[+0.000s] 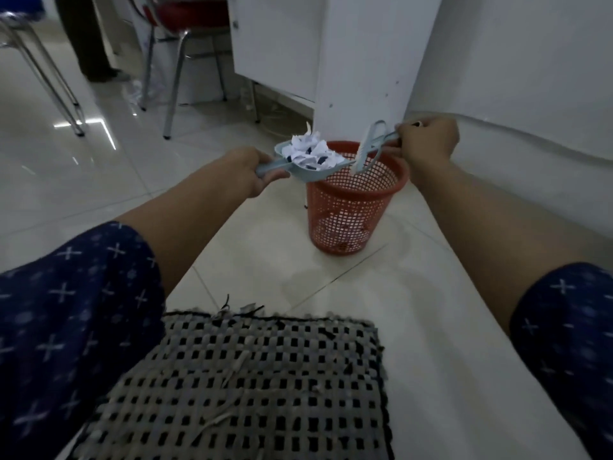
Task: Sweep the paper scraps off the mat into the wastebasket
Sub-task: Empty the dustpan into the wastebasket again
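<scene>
The paper scraps [311,153] sit piled in a blue dustpan [300,167] over the far red wastebasket [348,207], the left hand [252,172] gripping its handle, the right hand [428,141] gripping a small brush [366,151], the mat [265,386] near.

You face a glossy white tiled floor [99,167], a white wall [514,61], white cabinet [275,44] and metal-legged chairs [179,61].

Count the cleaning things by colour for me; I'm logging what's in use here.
Light blue: 2 (plastic dustpan heaped with white paper scraps, small hand brush)
Red: 1 (mesh plastic wastebasket)
Black-and-grey: 1 (woven mat)
Total: 4
</scene>
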A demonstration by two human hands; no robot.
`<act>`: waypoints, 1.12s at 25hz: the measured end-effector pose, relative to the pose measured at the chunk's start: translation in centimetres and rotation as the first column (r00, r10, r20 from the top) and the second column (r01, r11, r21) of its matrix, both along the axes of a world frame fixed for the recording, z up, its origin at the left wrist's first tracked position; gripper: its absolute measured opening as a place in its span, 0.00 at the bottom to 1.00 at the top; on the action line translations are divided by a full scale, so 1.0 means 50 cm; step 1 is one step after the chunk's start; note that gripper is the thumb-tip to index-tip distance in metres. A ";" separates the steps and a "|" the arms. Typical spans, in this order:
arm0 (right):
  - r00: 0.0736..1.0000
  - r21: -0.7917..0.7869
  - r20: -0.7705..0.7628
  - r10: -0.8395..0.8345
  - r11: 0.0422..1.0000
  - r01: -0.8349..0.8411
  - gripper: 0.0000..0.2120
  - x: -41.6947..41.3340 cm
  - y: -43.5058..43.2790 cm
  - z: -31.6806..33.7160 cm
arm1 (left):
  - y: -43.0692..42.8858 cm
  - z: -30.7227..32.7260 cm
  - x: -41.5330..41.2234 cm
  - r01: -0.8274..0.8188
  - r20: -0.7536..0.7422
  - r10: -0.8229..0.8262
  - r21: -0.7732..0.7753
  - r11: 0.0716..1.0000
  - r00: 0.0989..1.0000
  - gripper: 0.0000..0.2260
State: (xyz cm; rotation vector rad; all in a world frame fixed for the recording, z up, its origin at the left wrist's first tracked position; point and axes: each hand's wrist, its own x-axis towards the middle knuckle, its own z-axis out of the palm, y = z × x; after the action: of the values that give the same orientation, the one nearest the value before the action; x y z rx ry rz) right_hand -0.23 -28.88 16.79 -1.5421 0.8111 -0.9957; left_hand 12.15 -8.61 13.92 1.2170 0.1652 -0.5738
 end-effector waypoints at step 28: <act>0.977 0.079 -0.011 -0.211 0.974 0.212 0.10 0.053 -0.086 -0.207 | -0.268 -0.151 0.003 -0.405 0.984 -0.148 0.176 0.897 0.098 0.10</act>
State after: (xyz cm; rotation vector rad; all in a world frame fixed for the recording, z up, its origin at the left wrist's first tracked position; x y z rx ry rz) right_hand 2.41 -33.18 6.45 -1.4103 1.0213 -1.1016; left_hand 12.28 -22.03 6.37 1.7613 -0.8612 0.6543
